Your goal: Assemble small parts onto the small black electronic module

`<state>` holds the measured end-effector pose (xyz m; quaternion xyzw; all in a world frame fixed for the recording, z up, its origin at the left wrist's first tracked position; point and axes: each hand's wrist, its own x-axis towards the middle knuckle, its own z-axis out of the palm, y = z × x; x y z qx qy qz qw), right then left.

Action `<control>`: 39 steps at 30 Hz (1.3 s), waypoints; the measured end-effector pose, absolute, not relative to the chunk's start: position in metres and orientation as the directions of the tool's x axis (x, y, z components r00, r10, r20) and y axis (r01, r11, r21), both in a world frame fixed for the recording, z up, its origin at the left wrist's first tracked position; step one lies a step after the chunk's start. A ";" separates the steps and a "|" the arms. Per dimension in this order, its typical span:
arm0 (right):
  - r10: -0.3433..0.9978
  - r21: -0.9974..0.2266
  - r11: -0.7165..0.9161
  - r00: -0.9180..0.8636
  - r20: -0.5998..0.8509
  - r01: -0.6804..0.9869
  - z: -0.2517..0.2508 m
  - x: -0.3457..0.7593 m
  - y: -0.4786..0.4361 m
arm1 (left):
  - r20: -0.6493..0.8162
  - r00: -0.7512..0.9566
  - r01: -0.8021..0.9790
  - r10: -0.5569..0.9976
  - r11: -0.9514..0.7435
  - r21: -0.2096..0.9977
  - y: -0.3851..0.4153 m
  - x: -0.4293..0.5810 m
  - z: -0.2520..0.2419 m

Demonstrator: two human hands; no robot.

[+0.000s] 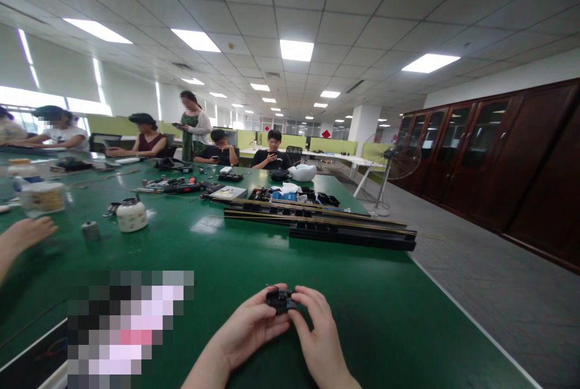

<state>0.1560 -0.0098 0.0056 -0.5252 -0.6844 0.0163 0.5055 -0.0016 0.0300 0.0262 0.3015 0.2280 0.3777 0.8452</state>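
Observation:
A small black plastic casing (pixel 277 299) is held between my two hands, low over the green table in the head view. My left hand (pixel 254 324) is closed around its left end, with thumb and fingers on its edges. From the right, my right hand (pixel 317 322) pinches its other end between thumb and fingertips. The casing seems hollow, with small parts inside that are too small to make out. My fingers cover both of its ends.
Long black rails (pixel 353 235) with thin brass-coloured rods lie across the green table (pixel 208 268). At left are a white jar (pixel 132 215), a grey metal cylinder (pixel 90 231), a clear tub (pixel 43 198) and a co-worker's hand (pixel 31 232). Tools lie behind; people sit around.

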 end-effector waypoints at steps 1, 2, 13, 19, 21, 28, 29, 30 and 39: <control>0.728 -0.555 0.446 0.075 0.681 0.702 0.004 0.157 -0.009 | -0.161 0.609 -0.498 0.777 0.532 0.685 0.030 -0.002 0.027; 0.724 -0.558 0.440 0.089 0.684 0.703 0.003 0.158 -0.008 | -0.165 0.606 -0.495 0.779 0.531 0.688 0.030 -0.002 0.027; 0.720 -0.648 0.314 0.271 0.639 0.694 -0.004 0.168 -0.003 | -0.164 0.607 -0.484 0.778 0.525 0.700 0.032 -0.002 0.026; 0.708 -0.695 0.264 0.354 0.611 0.669 -0.005 0.170 0.000 | -0.149 0.612 -0.503 0.777 0.527 0.685 0.033 -0.004 0.025; 0.697 -0.700 0.256 0.374 0.611 0.667 -0.006 0.172 0.002 | -0.147 0.614 -0.501 0.775 0.528 0.686 0.033 -0.004 0.025; 0.658 -0.714 0.209 0.444 0.608 0.669 -0.006 0.175 0.003 | -0.160 0.615 -0.487 0.772 0.531 0.694 0.034 -0.005 0.024; 0.653 -0.713 0.203 0.451 0.609 0.671 -0.006 0.176 0.003 | -0.159 0.617 -0.485 0.771 0.532 0.694 0.034 -0.005 0.024; 0.647 -0.711 0.201 0.454 0.613 0.674 -0.006 0.176 0.003 | -0.157 0.619 -0.484 0.770 0.531 0.695 0.034 -0.005 0.024; 0.631 -0.641 0.239 0.384 0.673 0.730 -0.004 0.174 0.002 | -0.127 0.633 -0.506 0.764 0.532 0.679 0.035 -0.004 0.023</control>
